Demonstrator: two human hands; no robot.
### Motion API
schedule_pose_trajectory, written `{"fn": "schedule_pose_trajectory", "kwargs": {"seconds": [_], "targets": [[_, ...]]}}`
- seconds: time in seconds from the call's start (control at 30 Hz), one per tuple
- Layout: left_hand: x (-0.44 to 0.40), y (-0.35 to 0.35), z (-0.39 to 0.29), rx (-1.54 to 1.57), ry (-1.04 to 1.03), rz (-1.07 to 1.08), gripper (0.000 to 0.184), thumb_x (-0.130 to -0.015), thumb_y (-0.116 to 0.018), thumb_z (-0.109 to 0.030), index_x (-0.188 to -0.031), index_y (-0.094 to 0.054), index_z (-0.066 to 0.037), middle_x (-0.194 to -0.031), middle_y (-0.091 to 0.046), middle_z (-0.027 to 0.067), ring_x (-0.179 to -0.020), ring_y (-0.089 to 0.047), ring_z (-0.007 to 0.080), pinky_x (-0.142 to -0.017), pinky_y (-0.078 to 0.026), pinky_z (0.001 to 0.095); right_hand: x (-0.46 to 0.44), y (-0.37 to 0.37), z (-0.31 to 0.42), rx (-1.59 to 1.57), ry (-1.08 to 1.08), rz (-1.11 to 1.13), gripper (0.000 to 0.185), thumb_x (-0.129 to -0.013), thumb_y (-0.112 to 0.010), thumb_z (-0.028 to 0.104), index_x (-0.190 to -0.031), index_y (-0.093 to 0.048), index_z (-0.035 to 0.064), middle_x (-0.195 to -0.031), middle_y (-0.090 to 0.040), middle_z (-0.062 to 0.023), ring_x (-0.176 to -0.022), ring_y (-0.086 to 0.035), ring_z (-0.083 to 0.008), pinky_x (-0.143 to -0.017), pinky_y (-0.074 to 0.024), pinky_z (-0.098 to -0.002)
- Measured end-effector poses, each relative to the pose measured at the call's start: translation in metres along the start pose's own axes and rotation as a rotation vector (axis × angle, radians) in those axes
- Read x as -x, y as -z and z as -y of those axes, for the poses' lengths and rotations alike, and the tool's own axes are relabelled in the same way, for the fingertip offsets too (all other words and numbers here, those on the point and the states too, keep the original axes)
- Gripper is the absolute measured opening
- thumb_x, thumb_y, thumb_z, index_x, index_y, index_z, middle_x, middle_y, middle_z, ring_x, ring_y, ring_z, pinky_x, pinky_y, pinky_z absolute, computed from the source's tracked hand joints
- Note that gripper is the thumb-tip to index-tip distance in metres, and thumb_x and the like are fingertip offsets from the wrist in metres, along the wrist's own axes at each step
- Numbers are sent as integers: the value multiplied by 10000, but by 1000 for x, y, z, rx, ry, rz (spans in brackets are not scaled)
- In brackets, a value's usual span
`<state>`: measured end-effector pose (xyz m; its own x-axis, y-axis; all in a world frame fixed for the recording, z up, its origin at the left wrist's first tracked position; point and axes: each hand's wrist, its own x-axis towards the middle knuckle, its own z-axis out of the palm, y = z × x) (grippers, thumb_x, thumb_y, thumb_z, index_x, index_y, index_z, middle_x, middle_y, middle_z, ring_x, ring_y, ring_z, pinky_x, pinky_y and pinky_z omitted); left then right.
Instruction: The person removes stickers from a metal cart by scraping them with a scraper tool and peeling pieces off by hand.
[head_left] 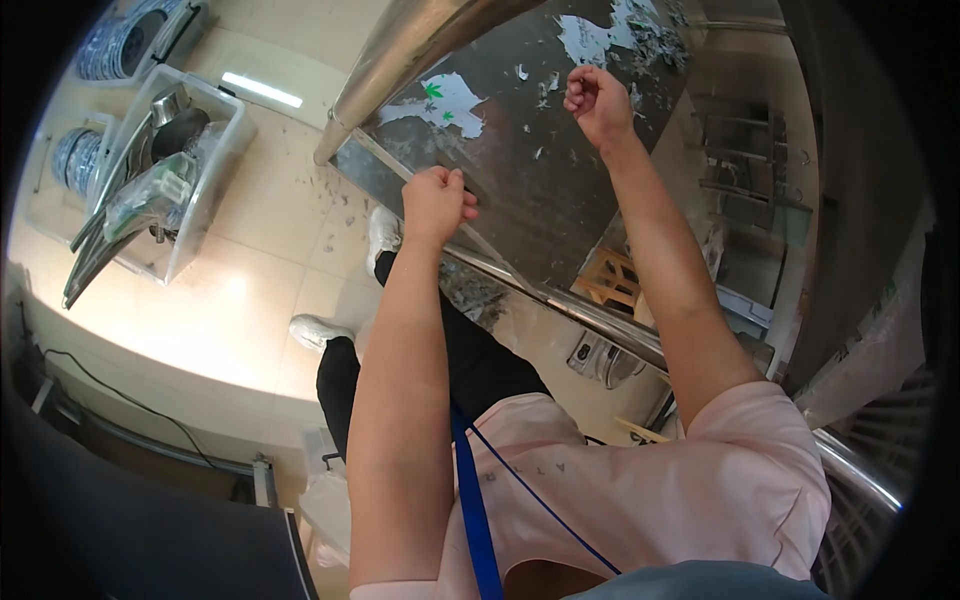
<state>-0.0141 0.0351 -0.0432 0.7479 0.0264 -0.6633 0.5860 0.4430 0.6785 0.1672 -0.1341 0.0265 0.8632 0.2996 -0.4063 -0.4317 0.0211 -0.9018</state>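
Note:
My left hand [438,205] is closed in a loose fist over the near edge of a dark, smooth panel [530,190] set in a metal frame. Whatever its fingers hold, if anything, is hidden. Farther up and to the right, my right hand [602,108] hovers over or rests on the same panel with fingers curled in; I cannot make out anything in them. Beyond my left hand a torn white film patch [455,108] with green leaf prints clings to the panel. Another ragged white patch [590,40] lies near the top, with small scraps around it.
A steel tube [375,85] runs along the panel's left side. On the floor at left stands a clear plastic bin [235,125] with pans and bagged items. Scraps [475,295] lie on the floor under the panel. A wooden crate [610,275] sits below at right.

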Motion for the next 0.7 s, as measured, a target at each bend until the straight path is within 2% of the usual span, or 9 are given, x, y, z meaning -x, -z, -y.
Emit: {"fn": "schedule_pose_trajectory", "kwargs": {"seconds": [0.07, 0.17, 0.27, 0.37, 0.47, 0.5, 0.6, 0.63, 0.7], "targets": [[-1, 0, 4, 14, 4, 6, 208, -813, -464, -130, -711, -539, 35, -596, -591, 101, -436, -556, 130, -411, -446, 239, 1, 4, 5, 15, 13, 45, 256, -826, -386, 179, -824, -553, -14, -677, -515, -61, -575, -438, -123, -514, -341, -243], [-5, -1, 7, 19, -1, 11, 213, -814, -462, -136, -710, -539, 33, -597, -591, 99, -441, -557, 130, -412, -448, 241, 7, -16, 16, 122, 38, -75, 317, -848, -369, 232, -856, -572, -11, -828, -581, -103, -662, -486, -128, -583, -369, -235], [-4, -1, 5, -16, -6, 10, 220, -816, -459, -142, -704, -538, 31, -596, -590, 97, -444, -558, 130, -412, -449, 241, -4, 3, 11, 467, 251, -204, 318, -858, -378, 229, -923, -573, -14, -975, -574, -125, -806, -527, -140, -686, -397, -248], [-4, 0, 5, -6, -13, 13, 223, -816, -457, -144, -701, -537, 29, -596, -590, 96, -443, -559, 130, -411, -448, 239, -13, 11, 6, 710, 384, -274, 280, -843, -379, 128, -1021, -532, -24, -1038, -552, -110, -922, -522, -161, -814, -366, -252], [-1, 0, 5, 0, -15, 12, 223, -815, -456, -144, -699, -536, 28, -595, -590, 95, -443, -559, 130, -408, -447, 238, -3, 5, 11, 966, 388, -412, 331, -789, -390, 30, -1104, -492, 35, -1124, -494, -127, -1024, -478, -178, -872, -326, -249], [-2, 0, 5, 1, -15, 9, 222, -815, -456, -144, -698, -535, 27, -595, -590, 95, -442, -559, 130, -407, -446, 237, -6, 8, 6, 1137, 632, -383, 405, -754, -411, 50, -1154, -453, 99, -1187, -430, -149, -948, -536, -202, -835, -369, -256], [-3, -1, 5, 7, -14, 11, 222, -814, -456, -143, -693, -531, 26, -592, -588, 95, -439, -557, 130, -406, -446, 238, -7, 10, -3, 2190, 793, -591, 401, -737, -463, 104, -1137, -470, 133, -1237, -357, -167, -946, -522, -295, -820, -399, -338], [-4, 0, 6, 10, -13, 13, 222, -814, -455, -143, -691, -529, 27, -591, -588, 95, -438, -556, 131, -406, -447, 238, -13, 20, -6, 2099, 615, -505, 412, -721, -509, 169, -1131, -467, 162, -1246, -343, -169, -1047, -435, -328, -828, -386, -365], [-4, 0, 6, -5, -19, 16, 224, -814, -455, -143, -689, -524, 30, -596, -587, 99, -447, -559, 131, -410, -449, 240, -21, 27, 3, 1638, 226, -363, 432, -706, -546, 200, -1124, -463, 132, -1224, -361, -159, -1092, -370, -333, -864, -354, -364]]}}
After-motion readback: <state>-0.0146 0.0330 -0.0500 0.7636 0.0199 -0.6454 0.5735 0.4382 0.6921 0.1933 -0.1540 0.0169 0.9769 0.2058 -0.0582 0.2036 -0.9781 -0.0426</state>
